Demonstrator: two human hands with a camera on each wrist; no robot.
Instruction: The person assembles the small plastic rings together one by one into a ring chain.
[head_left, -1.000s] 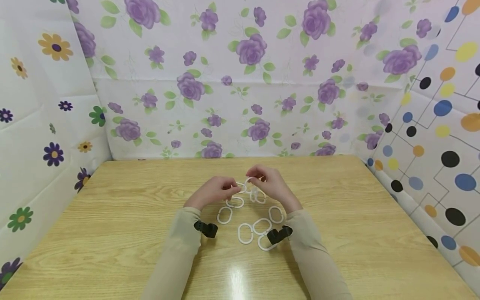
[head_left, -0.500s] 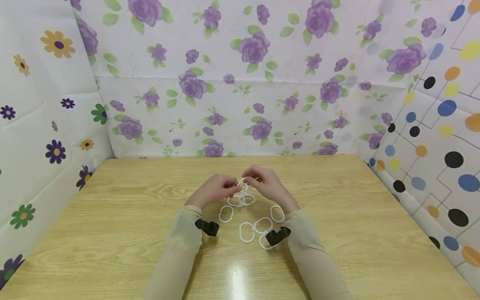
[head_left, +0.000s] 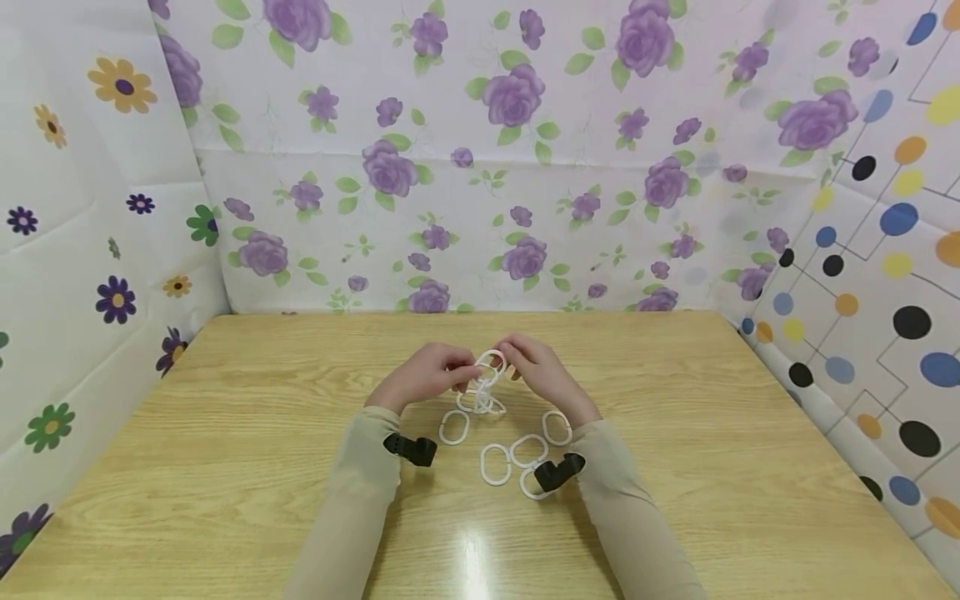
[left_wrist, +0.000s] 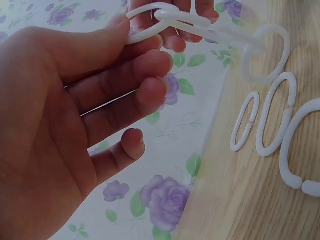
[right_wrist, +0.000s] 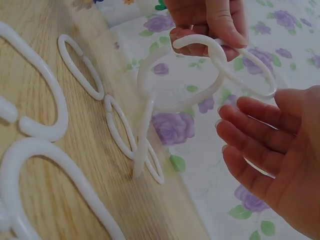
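My left hand pinches a white plastic oval link between thumb and forefinger, above the wooden table. At the link's other end, the fingertips of my right hand hold it, the remaining fingers spread loosely. A second white link, with a small gap in its rim, is hooked through the held one. Lower down, another link hangs from it, partly blurred in the right wrist view. In the head view these joined links overlap into a short chain dangling toward the tabletop.
Loose white links lie on the wooden table: one link near my left wrist, another link closer to me, and several by my right wrist. Flower-patterned cloth stands behind the table, with a dotted cloth on the right.
My hands have drawn the linked pieces together and upward. The hanging links have shifted left, and the held link now faces the head camera as a whole oval between the hands.
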